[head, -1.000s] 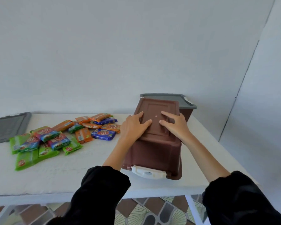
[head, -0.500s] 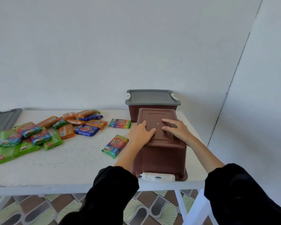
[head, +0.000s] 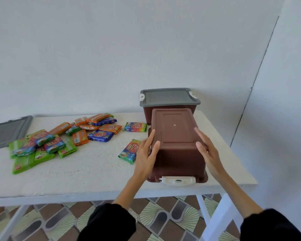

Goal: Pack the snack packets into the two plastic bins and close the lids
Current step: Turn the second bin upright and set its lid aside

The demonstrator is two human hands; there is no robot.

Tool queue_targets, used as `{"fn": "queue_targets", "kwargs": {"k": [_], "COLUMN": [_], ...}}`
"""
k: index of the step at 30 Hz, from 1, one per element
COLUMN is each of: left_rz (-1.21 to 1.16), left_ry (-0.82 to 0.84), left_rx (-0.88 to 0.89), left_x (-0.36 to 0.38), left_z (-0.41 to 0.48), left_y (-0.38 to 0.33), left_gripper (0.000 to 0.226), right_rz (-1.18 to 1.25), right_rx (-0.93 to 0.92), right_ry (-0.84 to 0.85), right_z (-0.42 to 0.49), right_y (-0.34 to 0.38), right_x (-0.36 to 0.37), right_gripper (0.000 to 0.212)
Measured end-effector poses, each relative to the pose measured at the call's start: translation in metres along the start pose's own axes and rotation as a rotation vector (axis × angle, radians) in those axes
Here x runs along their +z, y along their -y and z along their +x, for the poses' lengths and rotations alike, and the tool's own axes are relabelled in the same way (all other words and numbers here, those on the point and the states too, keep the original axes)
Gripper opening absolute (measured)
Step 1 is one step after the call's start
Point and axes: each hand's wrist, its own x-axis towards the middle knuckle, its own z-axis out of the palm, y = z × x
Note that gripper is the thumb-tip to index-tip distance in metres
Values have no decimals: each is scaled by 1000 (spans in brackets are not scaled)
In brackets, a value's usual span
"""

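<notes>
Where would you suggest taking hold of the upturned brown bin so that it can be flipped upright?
By its two long side walls, one hand from each side. The upturned brown bin sits rim-down with smooth, tapering walls, so low down near the flared rim likely holds best. The left hand and right hand flank it, fingers straight.
</notes>
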Motion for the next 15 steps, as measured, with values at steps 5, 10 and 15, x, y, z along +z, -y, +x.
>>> {"fn": "queue_targets", "kwargs": {"k": [5, 10, 15], "left_rz": [-11, 23, 257], "left_ry": [36, -13, -108], "left_rx": [129, 169, 169], "left_x": [14, 8, -17], "left_z": [-32, -24, 10], "left_y": [12, -2, -60], "left_gripper": [64, 56, 52], "right_rz": [25, -108, -313], "right_rx": [47, -1, 7], "right_ry": [-11, -76, -113], "right_z": [-34, -22, 13], "right_y": [-15, 20, 75], "right_x": [14, 11, -10], "right_gripper": [75, 62, 65]}}
